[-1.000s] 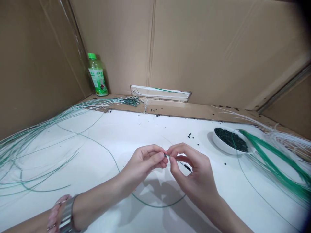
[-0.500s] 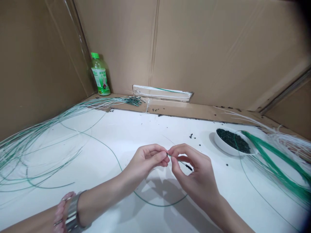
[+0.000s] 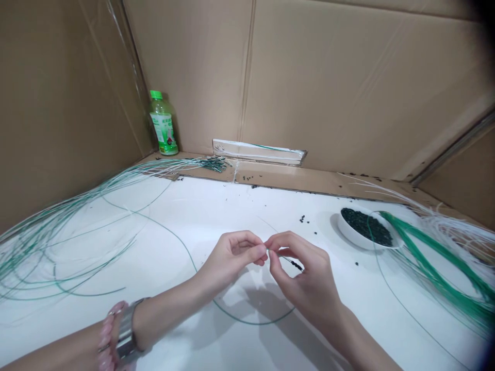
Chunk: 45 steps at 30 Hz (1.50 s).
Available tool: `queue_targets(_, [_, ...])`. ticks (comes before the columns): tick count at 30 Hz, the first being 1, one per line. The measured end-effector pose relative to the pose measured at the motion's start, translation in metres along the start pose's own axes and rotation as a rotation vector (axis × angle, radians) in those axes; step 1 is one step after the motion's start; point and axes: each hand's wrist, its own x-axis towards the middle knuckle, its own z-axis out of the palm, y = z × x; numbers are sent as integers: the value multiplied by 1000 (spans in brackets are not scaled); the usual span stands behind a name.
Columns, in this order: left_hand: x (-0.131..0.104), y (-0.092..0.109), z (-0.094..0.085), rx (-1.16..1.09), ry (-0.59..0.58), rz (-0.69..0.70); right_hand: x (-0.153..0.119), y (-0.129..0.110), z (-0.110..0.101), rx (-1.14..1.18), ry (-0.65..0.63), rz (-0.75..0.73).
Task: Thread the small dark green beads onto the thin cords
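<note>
Two close pinches, nearly tip to tip above the smooth white bench [image 3: 185, 201]: left hand [image 3: 234, 255] with thumb pressed to index finger, right hand [image 3: 309, 265] likewise, but more arched beneath. Caught in both, bridging the narrow space between fingertips, a thin green strand [image 3: 267, 250], lying roughly crosswise. Farther along, slanting rightward and nearer the body, a row of knobbly matte black pieces [image 3: 296, 265] in the right hand's arch, so nearer to that hand than to the left. Impossible to tell the strand's exact end, hidden by fingers.

Below, a slender green curve [image 3: 263, 323], springy and smooth. Beyond the right hand, to the right, a glossy white round bowl [image 3: 344, 234] full of dark, grainy bits [image 3: 365, 225], with a sleek green bundle [image 3: 429, 247] just beside and wispy white strands [image 3: 452, 221] behind. Off to the left, a loose fan of green and white strands [image 3: 69, 201], reaching back toward dark tips [image 3: 215, 164] on matte brown cardboard [image 3: 284, 174], near an upright, shiny green bottle [image 3: 164, 129].
</note>
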Motion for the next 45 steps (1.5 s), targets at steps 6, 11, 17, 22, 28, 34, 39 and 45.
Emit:
queue_targets(6, [1, -5, -2, -51, -34, 18, 0, 1, -2, 79, -41, 130])
queue_targets(11, [3, -11, -3, -146, -63, 13, 1, -1, -4, 199, -38, 242])
queue_targets(17, [1, -10, -3, -211, -71, -11, 2, -3, -4, 203, -27, 228])
queue_targets(22, [0, -10, -2, -248, -83, -31, 2, -3, -4, 184, -19, 210])
queue_targets(28, [-1, -12, -2, -260, -85, -49, 1, -2, -3, 162, -26, 185])
queue_targets(34, [-2, -11, -2, -285, -90, -58, -1, -2, -2, 147, 4, 163])
queue_targets(39, [-5, -8, 2, -398, -63, -152, -1, -3, -2, 162, 27, 208])
queue_targets(45, [-7, -6, 3, -412, -54, -198, 0, -6, -2, 133, 39, 164])
